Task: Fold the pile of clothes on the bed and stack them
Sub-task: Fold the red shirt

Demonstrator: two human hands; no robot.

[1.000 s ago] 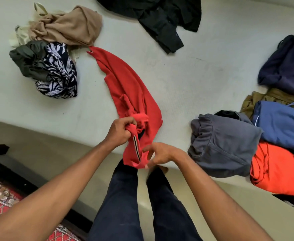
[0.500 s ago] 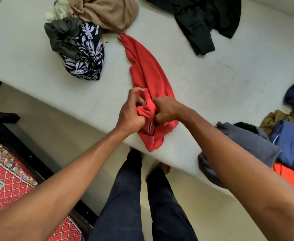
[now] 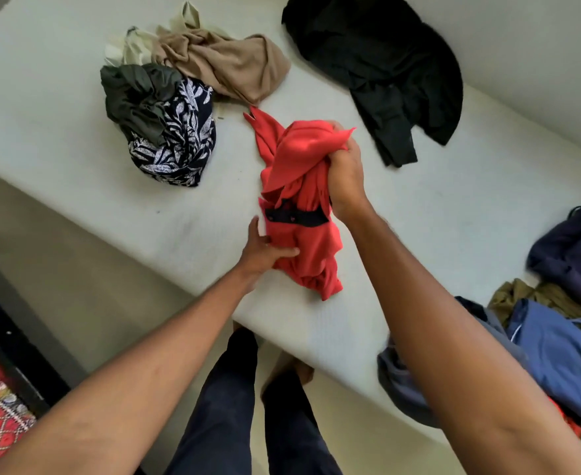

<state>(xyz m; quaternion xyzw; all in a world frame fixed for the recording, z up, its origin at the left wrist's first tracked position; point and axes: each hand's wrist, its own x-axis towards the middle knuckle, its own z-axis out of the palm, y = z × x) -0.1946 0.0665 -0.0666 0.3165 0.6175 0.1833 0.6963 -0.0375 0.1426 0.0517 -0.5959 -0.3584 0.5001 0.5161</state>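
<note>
The soft, crumpled red shirt with a dark band (image 3: 303, 258) lay near the edge of the flat white bed (image 3: 76, 159). Our right hand (image 3: 345, 180) bunched its top fold. Our left hand (image 3: 261, 252) squeezed its lower side. A lumpy leaf-print cloth (image 3: 179, 142) sat nearby.

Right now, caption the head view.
Left hand and right hand grip a crumpled red fabric garment on the white bed.

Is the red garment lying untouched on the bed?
No, the left hand holds the near end of the red garment and the right hand grips its bunched upper part.
</note>
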